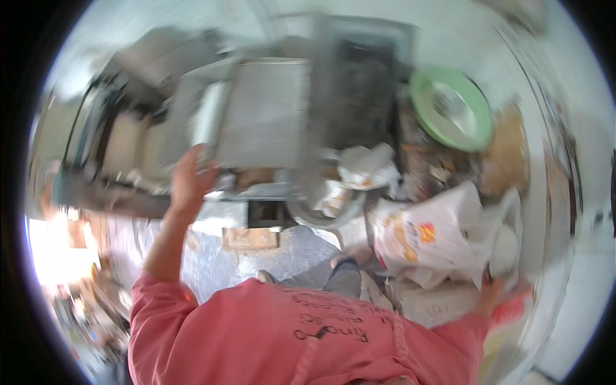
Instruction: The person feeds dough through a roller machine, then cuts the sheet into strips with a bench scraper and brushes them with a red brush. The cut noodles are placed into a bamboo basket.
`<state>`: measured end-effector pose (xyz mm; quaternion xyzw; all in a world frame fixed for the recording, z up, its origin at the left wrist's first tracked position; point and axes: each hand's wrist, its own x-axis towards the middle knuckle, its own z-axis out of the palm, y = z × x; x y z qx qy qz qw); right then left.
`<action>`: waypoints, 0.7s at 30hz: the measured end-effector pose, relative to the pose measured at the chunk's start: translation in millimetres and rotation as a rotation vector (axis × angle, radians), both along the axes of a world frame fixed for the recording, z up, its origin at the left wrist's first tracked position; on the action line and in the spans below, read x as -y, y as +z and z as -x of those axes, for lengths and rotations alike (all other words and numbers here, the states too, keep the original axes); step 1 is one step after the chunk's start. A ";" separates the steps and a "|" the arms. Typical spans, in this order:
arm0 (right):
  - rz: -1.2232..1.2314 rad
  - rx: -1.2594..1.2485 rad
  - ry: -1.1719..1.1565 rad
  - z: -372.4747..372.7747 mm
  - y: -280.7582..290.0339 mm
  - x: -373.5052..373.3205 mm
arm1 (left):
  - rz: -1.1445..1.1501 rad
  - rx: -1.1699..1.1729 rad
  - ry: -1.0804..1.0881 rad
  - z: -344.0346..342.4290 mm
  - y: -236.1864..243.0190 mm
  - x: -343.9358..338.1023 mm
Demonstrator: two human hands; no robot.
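My left hand (pixel 191 178) reaches forward to the lower end of a white tube-shaped thing (pixel 209 115), and its fingers look closed around that end, though motion blurs them. The tube lies along the left side of a flat grey metal tray (pixel 264 115). At the right, my right hand (pixel 491 294) is low beside a white plastic bag (pixel 433 234) with red and yellow print. Its fingers seem closed on the bag's right end, where a rounded white shape (pixel 505 247) shows; the fingertips are partly hidden.
A light green basin (pixel 427 122) stands at the far right, beside a dark rectangular tray (pixel 359 90). A round metal bowl (pixel 308 215) holding white packets sits in the middle. Below it are a small wooden block (pixel 250 238) and a grey floor (pixel 218 269).
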<state>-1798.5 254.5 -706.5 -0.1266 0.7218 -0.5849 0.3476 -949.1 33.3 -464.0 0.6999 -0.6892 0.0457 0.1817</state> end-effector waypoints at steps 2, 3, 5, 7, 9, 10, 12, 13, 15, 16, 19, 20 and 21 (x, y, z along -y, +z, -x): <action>-0.094 0.326 -0.292 -20.8 52.4 -1.5 | 0.005 0.101 -0.138 -31.9 20.0 -53.2; -0.072 0.288 -0.276 -43.5 74.9 1.4 | 0.026 0.069 -0.168 -58.9 30.6 -79.9; -0.033 0.269 -0.268 -99.2 124.7 -4.5 | 0.107 0.048 -0.110 -124.2 52.7 -132.2; 0.012 0.190 -0.122 -176.4 170.9 0.5 | 0.143 -0.039 -0.003 -207.4 73.5 -176.1; 0.014 0.152 0.009 -273.8 213.1 13.4 | 0.196 -0.068 0.210 -297.0 92.5 -221.0; 0.003 0.152 0.071 -327.0 232.0 21.2 | 0.227 -0.048 0.266 -342.6 103.4 -241.0; 0.014 0.161 0.230 -437.7 267.3 36.3 | 0.352 -0.057 0.380 -430.6 119.3 -267.1; 0.037 0.176 0.331 -493.5 282.9 43.3 | 0.420 -0.115 0.464 -467.3 124.6 -280.3; 0.037 0.206 0.534 -604.0 307.8 63.1 | 0.432 -0.502 0.636 -534.5 136.4 -295.8; 0.015 0.217 0.619 -655.9 318.2 68.9 | 0.540 -0.499 0.545 -560.1 140.4 -301.5; -0.051 0.282 0.956 -803.9 332.3 86.7 | 0.443 -0.716 0.586 -626.6 166.9 -292.7; -0.086 0.295 1.059 -847.5 336.1 90.9 | 0.461 -0.692 0.551 -643.2 177.9 -284.9; -0.131 0.279 1.150 -894.5 333.8 94.4 | 0.310 -0.601 0.606 -662.1 198.1 -282.8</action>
